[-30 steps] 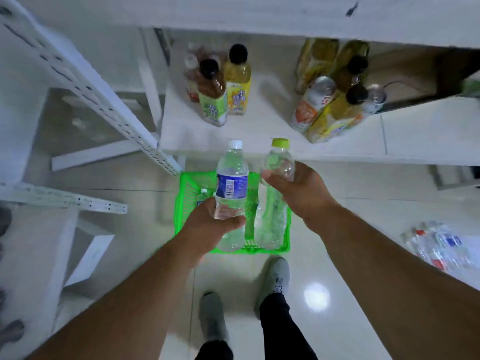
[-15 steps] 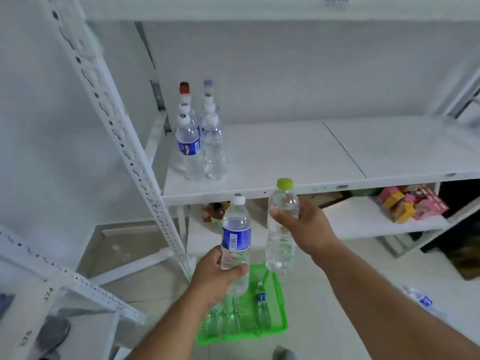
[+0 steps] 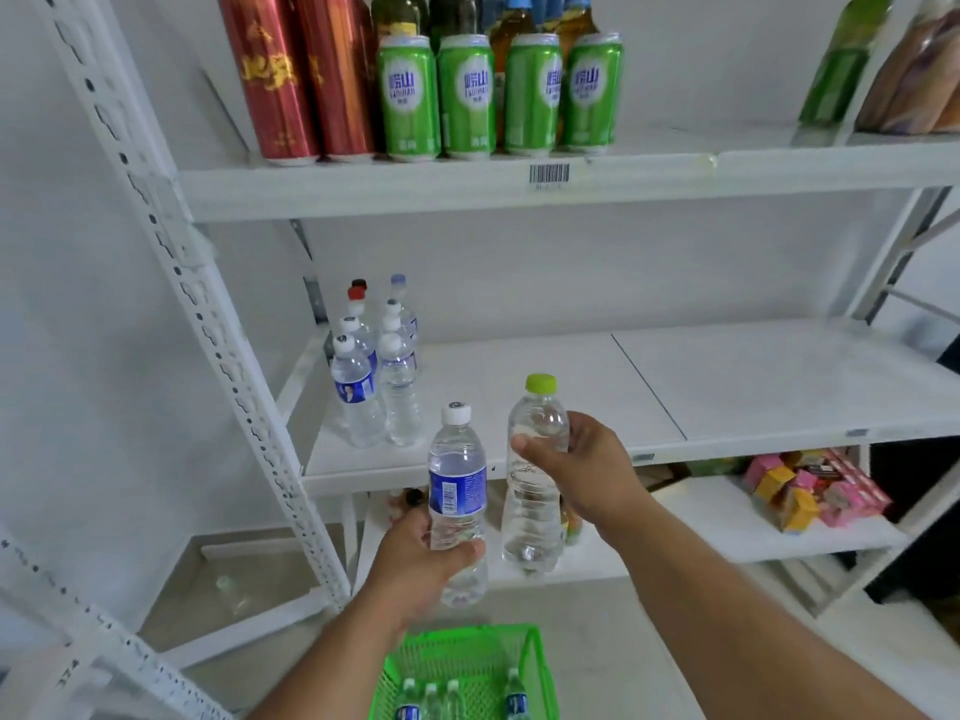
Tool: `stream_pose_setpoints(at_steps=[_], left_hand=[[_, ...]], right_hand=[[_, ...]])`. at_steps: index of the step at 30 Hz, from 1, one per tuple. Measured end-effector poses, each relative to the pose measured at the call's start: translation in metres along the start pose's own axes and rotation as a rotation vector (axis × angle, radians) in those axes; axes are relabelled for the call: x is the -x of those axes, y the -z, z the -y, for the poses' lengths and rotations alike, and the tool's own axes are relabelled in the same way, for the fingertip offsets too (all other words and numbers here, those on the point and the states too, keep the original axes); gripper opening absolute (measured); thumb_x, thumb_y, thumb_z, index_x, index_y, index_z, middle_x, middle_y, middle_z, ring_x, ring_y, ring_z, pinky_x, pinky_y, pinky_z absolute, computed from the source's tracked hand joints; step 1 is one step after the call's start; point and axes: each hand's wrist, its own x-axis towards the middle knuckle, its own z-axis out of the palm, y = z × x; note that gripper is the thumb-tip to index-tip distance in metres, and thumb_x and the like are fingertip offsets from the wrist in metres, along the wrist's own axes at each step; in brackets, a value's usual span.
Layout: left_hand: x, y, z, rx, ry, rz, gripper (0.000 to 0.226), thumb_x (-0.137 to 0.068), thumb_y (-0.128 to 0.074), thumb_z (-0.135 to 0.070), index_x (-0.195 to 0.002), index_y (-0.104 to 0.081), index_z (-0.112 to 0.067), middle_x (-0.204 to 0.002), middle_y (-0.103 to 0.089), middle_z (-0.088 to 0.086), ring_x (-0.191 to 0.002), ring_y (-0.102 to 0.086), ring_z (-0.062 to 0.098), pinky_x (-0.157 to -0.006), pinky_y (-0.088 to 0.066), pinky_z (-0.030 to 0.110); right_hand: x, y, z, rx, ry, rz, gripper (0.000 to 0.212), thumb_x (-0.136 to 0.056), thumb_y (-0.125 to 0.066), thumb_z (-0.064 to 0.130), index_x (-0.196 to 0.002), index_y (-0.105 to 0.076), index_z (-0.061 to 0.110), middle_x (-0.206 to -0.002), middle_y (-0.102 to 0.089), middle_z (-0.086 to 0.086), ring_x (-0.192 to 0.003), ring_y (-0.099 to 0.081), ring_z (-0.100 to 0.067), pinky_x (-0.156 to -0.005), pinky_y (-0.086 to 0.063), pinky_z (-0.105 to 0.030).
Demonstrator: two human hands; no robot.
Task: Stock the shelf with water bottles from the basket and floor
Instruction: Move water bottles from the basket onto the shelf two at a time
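Bottles upright, one gripped per hand: left hand (image 3: pixel 415 558) blue-label bottle (image 3: pixel 457 506), right hand (image 3: pixel 576 470) green-cap bottle (image 3: pixel 535 470). Shelf (image 3: pixel 519 371) ahead, slightly above; right hand nearer. Basket (image 3: pixel 467 662) below.

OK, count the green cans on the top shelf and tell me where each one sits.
4. The green cans stand in a row at the front edge of the top shelf: first, second, third, fourth, right of the red tubes. Bottles behind may hide more.
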Motion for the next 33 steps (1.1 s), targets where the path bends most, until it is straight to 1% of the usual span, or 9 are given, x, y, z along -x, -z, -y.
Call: stream_pose_setpoints(at_steps=[5,12,15,21,25,26,28,30,33], left_hand=[[-0.013,-0.04,-0.016,0.048,0.0,-0.068,0.04,-0.071,-0.086,-0.019,-0.107,-0.07,-0.026,-0.098,-0.077,-0.01,-0.091,-0.073,0.008,-0.077,-0.053,0.026],[-0.031,-0.072,-0.027,0.026,0.019,-0.145,0.047,-0.065,-0.088,-0.032,-0.108,-0.07,-0.03,-0.103,-0.076,-0.01,-0.097,-0.071,0.009,-0.089,-0.053,0.034],[-0.041,-0.074,-0.032,0.009,0.035,-0.168,0.049,-0.064,-0.089,-0.034,-0.108,-0.07,-0.029,-0.103,-0.076,-0.01,-0.097,-0.071,0.008,-0.088,-0.053,0.032],[-0.078,-0.064,-0.042,-0.023,-0.009,-0.199,0.044,-0.069,-0.086,-0.026,-0.107,-0.065,-0.032,-0.1,-0.075,-0.015,-0.093,-0.071,0.004,-0.077,-0.051,0.023],[-0.113,-0.049,-0.045,-0.024,-0.01,-0.194,0.044,-0.07,-0.085,-0.026,-0.108,-0.064,-0.03,-0.1,-0.075,-0.012,-0.094,-0.071,0.007,-0.084,-0.056,0.031],[-0.122,-0.045,-0.046,-0.018,-0.013,-0.194,0.044,-0.068,-0.085,-0.027,-0.107,-0.063,-0.032,-0.1,-0.075,-0.013,-0.093,-0.071,0.007,-0.082,-0.057,0.031],[-0.139,-0.039,-0.049,-0.015,-0.008,-0.192,0.044,-0.066,-0.084,-0.032,-0.104,-0.062,-0.038,-0.095,-0.074,-0.019,-0.085,-0.071,0.004,-0.064,-0.058,0.021],[-0.156,-0.033,-0.052,0.0,0.0,-0.202,0.042,-0.067,-0.084,-0.03,-0.101,-0.061,-0.039,-0.088,-0.072,-0.023,-0.078,-0.068,-0.003,-0.052,-0.052,0.011],[-0.18,-0.027,-0.057,-0.047,-0.017,-0.223,0.038,-0.069,-0.085,-0.026,-0.096,-0.06,-0.038,-0.088,-0.067,-0.022,-0.074,-0.062,-0.014,-0.054,-0.042,0.007]], right_hand=[[-0.029,0.033,-0.001,0.012,0.006,0.03,0.029,-0.077,-0.082,0.039,-0.1,-0.071,0.025,-0.09,-0.076,0.012,-0.082,-0.071,-0.004,-0.076,-0.055,-0.027],[-0.066,0.066,-0.004,-0.004,0.014,0.052,0.037,-0.074,-0.084,0.039,-0.106,-0.07,0.028,-0.094,-0.075,0.012,-0.084,-0.069,0.0,-0.073,-0.051,-0.02],[-0.083,0.067,-0.004,-0.018,0.013,0.066,0.036,-0.074,-0.085,0.038,-0.105,-0.071,0.027,-0.094,-0.075,0.011,-0.087,-0.068,-0.002,-0.079,-0.053,-0.024],[-0.124,0.056,0.0,-0.016,0.03,0.071,0.028,-0.074,-0.085,0.036,-0.098,-0.074,0.027,-0.086,-0.075,0.015,-0.078,-0.067,0.004,-0.068,-0.046,-0.016],[-0.154,0.044,0.006,0.003,0.029,0.07,0.028,-0.074,-0.085,0.034,-0.098,-0.074,0.028,-0.087,-0.075,0.015,-0.079,-0.069,0.0,-0.073,-0.051,-0.021],[-0.161,0.041,0.008,0.01,0.032,0.069,0.027,-0.074,-0.085,0.034,-0.098,-0.073,0.029,-0.086,-0.074,0.017,-0.079,-0.068,0.001,-0.072,-0.05,-0.02],[-0.175,0.035,0.01,0.027,0.036,0.07,0.027,-0.073,-0.085,0.036,-0.097,-0.074,0.03,-0.086,-0.074,0.018,-0.079,-0.069,0.002,-0.071,-0.048,-0.019],[-0.188,0.029,0.011,0.046,0.041,0.068,0.026,-0.073,-0.085,0.036,-0.095,-0.074,0.028,-0.086,-0.075,0.015,-0.076,-0.069,0.001,-0.071,-0.048,-0.02],[-0.209,0.021,0.011,0.087,0.031,0.05,0.028,-0.072,-0.085,0.038,-0.095,-0.073,0.028,-0.084,-0.074,0.014,-0.074,-0.068,-0.001,-0.069,-0.049,-0.021]])
